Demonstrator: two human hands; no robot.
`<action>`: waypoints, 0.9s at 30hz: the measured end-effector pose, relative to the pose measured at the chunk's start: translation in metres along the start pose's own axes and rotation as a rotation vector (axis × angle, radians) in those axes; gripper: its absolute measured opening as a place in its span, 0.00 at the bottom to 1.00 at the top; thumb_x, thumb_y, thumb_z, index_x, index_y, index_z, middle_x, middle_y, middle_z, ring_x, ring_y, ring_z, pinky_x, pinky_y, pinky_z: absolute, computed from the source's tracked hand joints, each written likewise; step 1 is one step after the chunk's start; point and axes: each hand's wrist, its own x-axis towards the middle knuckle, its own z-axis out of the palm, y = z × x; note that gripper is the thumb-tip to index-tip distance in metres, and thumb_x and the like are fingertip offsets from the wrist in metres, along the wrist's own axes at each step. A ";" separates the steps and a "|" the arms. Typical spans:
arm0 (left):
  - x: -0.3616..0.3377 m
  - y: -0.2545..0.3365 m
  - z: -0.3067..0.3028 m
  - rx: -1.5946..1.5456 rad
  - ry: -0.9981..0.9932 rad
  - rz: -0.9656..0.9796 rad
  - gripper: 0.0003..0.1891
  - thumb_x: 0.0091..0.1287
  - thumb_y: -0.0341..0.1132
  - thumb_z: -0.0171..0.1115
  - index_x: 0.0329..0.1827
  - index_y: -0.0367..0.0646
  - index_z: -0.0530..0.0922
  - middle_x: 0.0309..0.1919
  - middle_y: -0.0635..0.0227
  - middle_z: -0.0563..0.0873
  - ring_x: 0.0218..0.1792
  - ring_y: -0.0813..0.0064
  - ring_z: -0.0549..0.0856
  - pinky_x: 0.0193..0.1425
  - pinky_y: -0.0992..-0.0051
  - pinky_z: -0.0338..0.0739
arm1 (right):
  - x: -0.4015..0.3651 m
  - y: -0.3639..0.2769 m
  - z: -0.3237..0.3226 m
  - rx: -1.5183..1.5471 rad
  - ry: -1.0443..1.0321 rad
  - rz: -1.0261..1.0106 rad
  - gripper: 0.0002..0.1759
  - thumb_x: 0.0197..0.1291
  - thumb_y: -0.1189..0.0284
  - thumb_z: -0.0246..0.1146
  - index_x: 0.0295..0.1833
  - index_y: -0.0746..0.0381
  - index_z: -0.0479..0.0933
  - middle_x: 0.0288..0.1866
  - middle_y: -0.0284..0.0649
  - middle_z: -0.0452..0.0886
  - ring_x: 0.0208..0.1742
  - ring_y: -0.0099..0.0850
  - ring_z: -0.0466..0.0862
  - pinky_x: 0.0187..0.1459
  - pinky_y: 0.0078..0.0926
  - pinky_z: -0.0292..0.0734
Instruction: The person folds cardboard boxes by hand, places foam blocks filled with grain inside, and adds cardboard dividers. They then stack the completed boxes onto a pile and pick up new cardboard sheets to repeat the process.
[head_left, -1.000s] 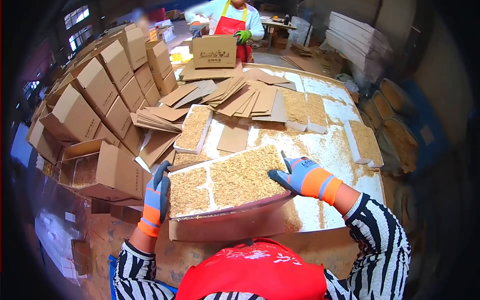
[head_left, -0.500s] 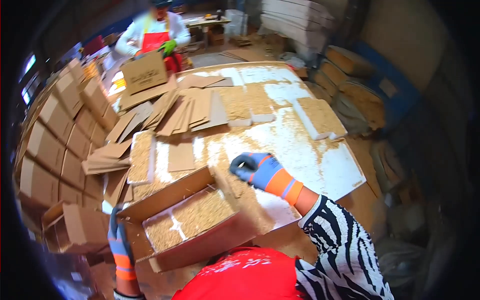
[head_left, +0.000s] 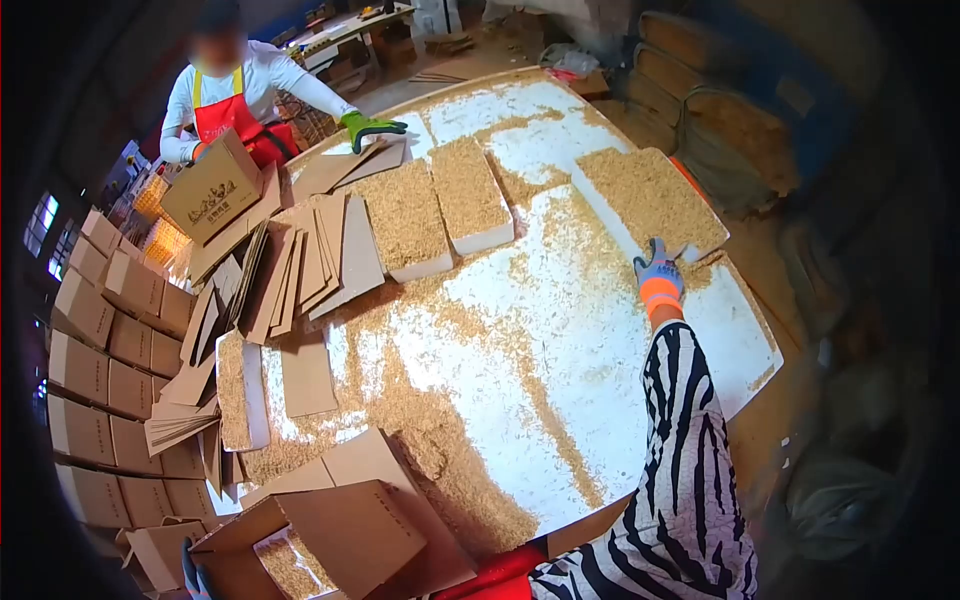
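Observation:
My left hand (head_left: pixel 195 575), in a grey and orange glove, is partly cut off at the bottom left. Its fingers hold the left side of an open cardboard box (head_left: pixel 345 535). Inside the box lies a white foam piece covered with sawdust-like crumbs (head_left: pixel 292 565). My right hand (head_left: pixel 658 272) reaches far out over the table, fingers apart, at the near end of a thick white foam block (head_left: pixel 650 200) topped with the same tan crumbs. A small white bit (head_left: pixel 688 253) shows beside the fingertips.
Crumbs lie scattered over the white tabletop (head_left: pixel 590 370). More crumb-covered foam blocks (head_left: pixel 470 195) and flat cardboard pieces (head_left: pixel 305 265) lie to the left. Stacked cartons (head_left: pixel 100 375) line the left side. Across the table, a co-worker in a red apron (head_left: pixel 225 120) rests a green-gloved hand (head_left: pixel 370 130) on cardboard.
My right hand has moved from above the box out to the foam block at the far right. The box sits lower in view, with its flaps more visible. The co-worker's gloved hand now reaches over the table.

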 end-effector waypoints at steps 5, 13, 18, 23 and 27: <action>-0.005 0.003 0.002 0.096 0.049 0.031 0.27 0.73 0.41 0.54 0.68 0.30 0.66 0.62 0.49 0.76 0.58 0.63 0.76 0.64 0.68 0.70 | -0.095 0.033 -0.027 -0.082 -0.071 -0.061 0.29 0.59 0.51 0.62 0.64 0.50 0.67 0.51 0.48 0.83 0.48 0.52 0.83 0.49 0.46 0.78; 0.005 0.001 0.004 -0.051 0.006 -0.012 0.30 0.73 0.43 0.54 0.70 0.30 0.64 0.64 0.49 0.75 0.57 0.63 0.77 0.63 0.67 0.70 | -0.387 0.148 -0.073 0.116 -0.051 -0.019 0.24 0.55 0.66 0.72 0.56 0.60 0.74 0.46 0.45 0.83 0.44 0.35 0.85 0.46 0.31 0.79; 0.043 -0.044 0.000 -0.224 -0.206 0.296 0.29 0.75 0.47 0.46 0.69 0.32 0.66 0.62 0.53 0.76 0.62 0.65 0.74 0.67 0.69 0.67 | -0.414 0.201 -0.047 0.884 0.245 0.376 0.35 0.59 0.71 0.70 0.71 0.57 0.65 0.64 0.41 0.73 0.55 0.32 0.79 0.51 0.27 0.78; 0.036 -0.035 0.008 -0.271 -0.207 0.263 0.26 0.75 0.43 0.47 0.69 0.33 0.67 0.61 0.54 0.77 0.61 0.65 0.75 0.67 0.69 0.67 | -0.406 0.202 -0.014 0.775 0.160 0.068 0.41 0.54 0.76 0.71 0.73 0.55 0.62 0.74 0.46 0.57 0.68 0.40 0.68 0.60 0.39 0.75; 0.029 -0.050 0.024 -0.267 -0.051 0.296 0.23 0.73 0.35 0.48 0.68 0.34 0.69 0.64 0.58 0.76 0.65 0.68 0.72 0.71 0.72 0.61 | -0.378 0.176 -0.037 1.745 -0.153 0.333 0.28 0.63 0.65 0.64 0.68 0.55 0.67 0.71 0.44 0.64 0.65 0.45 0.72 0.59 0.52 0.74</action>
